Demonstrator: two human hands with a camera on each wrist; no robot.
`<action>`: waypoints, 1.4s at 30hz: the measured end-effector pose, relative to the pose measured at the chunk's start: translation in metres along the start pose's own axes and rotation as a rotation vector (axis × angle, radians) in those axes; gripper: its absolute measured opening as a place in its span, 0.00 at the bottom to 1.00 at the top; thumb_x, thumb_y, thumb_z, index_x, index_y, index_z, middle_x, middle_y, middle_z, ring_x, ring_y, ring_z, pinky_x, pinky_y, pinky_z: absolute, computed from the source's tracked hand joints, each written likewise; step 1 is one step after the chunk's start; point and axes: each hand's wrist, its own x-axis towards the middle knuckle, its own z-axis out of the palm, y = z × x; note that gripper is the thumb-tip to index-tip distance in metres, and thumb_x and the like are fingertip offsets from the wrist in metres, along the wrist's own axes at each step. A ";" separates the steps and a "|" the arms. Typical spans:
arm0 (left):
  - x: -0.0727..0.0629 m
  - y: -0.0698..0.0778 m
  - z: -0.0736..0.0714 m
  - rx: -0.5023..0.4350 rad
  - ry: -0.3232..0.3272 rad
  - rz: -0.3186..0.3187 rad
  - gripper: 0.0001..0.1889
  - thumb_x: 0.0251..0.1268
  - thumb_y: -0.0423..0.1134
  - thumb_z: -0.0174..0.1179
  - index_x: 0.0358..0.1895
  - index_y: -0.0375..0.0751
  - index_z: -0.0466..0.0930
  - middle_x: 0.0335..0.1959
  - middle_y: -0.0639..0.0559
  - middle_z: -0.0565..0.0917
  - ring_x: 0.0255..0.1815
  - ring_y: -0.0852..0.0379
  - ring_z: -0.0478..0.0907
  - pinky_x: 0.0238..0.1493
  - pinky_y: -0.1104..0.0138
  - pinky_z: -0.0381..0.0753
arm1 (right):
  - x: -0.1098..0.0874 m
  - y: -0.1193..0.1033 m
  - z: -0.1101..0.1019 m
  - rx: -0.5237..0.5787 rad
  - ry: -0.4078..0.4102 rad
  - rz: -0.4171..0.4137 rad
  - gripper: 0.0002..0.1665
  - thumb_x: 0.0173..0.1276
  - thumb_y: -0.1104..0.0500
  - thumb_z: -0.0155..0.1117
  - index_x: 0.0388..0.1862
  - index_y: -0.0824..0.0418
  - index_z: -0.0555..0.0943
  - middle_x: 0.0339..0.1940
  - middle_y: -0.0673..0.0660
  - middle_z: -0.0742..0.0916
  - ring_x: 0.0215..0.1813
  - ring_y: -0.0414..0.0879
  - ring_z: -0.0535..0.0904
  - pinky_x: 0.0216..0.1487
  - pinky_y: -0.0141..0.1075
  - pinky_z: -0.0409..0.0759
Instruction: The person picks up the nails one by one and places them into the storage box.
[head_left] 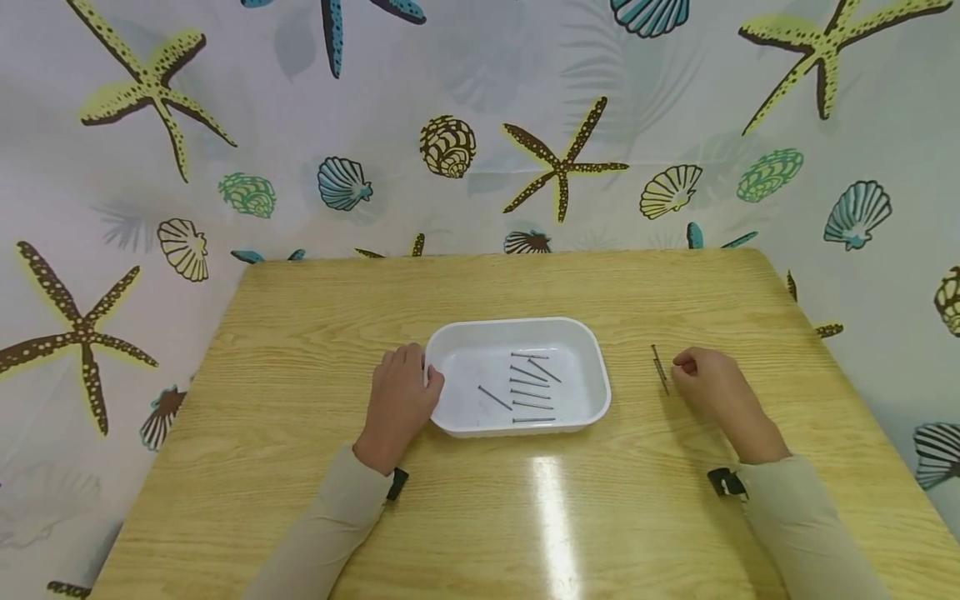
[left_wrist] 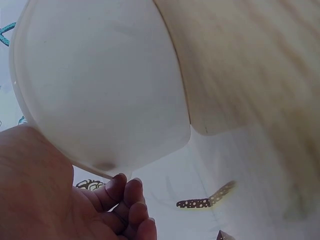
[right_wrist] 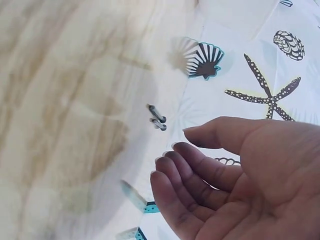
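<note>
A white plastic tray (head_left: pixel 461 362) stands on the table with several nails (head_left: pixel 530 382) lying loose inside it. At its left end, my left hand (head_left: pixel 400 396) holds the rim, thumb at the inner edge and fingers curled outside; the left wrist view shows the fingertips (left_wrist: pixel 119 180) against the rim. To the right of the tray, two thin nails (head_left: pixel 660 371) lie close together on the tabletop. My right hand (head_left: pixel 716 387) is just right of them, fingers loosely bent. In the right wrist view a gap separates thumb and fingertips, with nothing held, and the nails (right_wrist: pixel 157 114) sit beyond them.
The wood-patterned table (head_left: pixel 330 317) carries the tray near its middle. A pale cloth (head_left: pixel 495 200) printed with starfish and shells hangs behind and along both sides. Dark wrist straps (head_left: pixel 726 482) show at the sleeve cuffs.
</note>
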 end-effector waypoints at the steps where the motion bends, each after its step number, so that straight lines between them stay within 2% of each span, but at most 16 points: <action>1: 0.000 0.000 0.000 0.000 -0.003 -0.002 0.08 0.61 0.40 0.50 0.27 0.42 0.64 0.22 0.52 0.64 0.26 0.52 0.60 0.28 0.63 0.59 | 0.000 0.001 0.002 0.000 -0.008 -0.001 0.20 0.70 0.58 0.49 0.50 0.73 0.75 0.43 0.69 0.81 0.45 0.60 0.77 0.42 0.50 0.74; 10: -0.001 0.001 -0.001 -0.001 0.008 0.005 0.08 0.61 0.39 0.50 0.27 0.42 0.63 0.22 0.52 0.64 0.25 0.52 0.59 0.28 0.63 0.58 | 0.005 0.005 0.012 -0.019 0.015 -0.033 0.18 0.68 0.58 0.52 0.46 0.73 0.76 0.40 0.68 0.82 0.41 0.59 0.78 0.41 0.50 0.74; 21: -0.001 0.000 0.000 0.012 -0.002 -0.005 0.08 0.61 0.40 0.50 0.27 0.42 0.64 0.22 0.51 0.64 0.26 0.51 0.60 0.29 0.63 0.59 | 0.012 0.006 0.015 -0.025 0.001 -0.018 0.15 0.67 0.59 0.55 0.43 0.72 0.77 0.38 0.66 0.82 0.38 0.56 0.77 0.38 0.48 0.74; 27: -0.001 -0.001 0.002 0.017 -0.002 -0.011 0.08 0.60 0.40 0.49 0.28 0.42 0.64 0.23 0.51 0.64 0.26 0.52 0.60 0.29 0.63 0.59 | 0.014 0.007 0.014 -0.016 0.007 -0.015 0.14 0.66 0.60 0.52 0.41 0.71 0.77 0.37 0.66 0.81 0.37 0.55 0.77 0.38 0.48 0.73; 35: 0.000 -0.001 0.001 0.013 -0.007 -0.019 0.08 0.60 0.40 0.50 0.27 0.42 0.63 0.22 0.51 0.64 0.26 0.52 0.60 0.28 0.63 0.59 | 0.018 0.004 0.013 -0.028 -0.039 0.033 0.18 0.64 0.58 0.53 0.43 0.73 0.75 0.40 0.68 0.80 0.40 0.57 0.76 0.40 0.49 0.73; 42: 0.000 0.000 0.001 0.011 -0.003 -0.016 0.08 0.60 0.40 0.49 0.26 0.42 0.63 0.21 0.51 0.64 0.25 0.52 0.60 0.27 0.63 0.59 | 0.022 0.004 0.013 -0.042 -0.078 0.050 0.21 0.63 0.56 0.53 0.42 0.75 0.75 0.39 0.69 0.81 0.37 0.56 0.76 0.39 0.48 0.73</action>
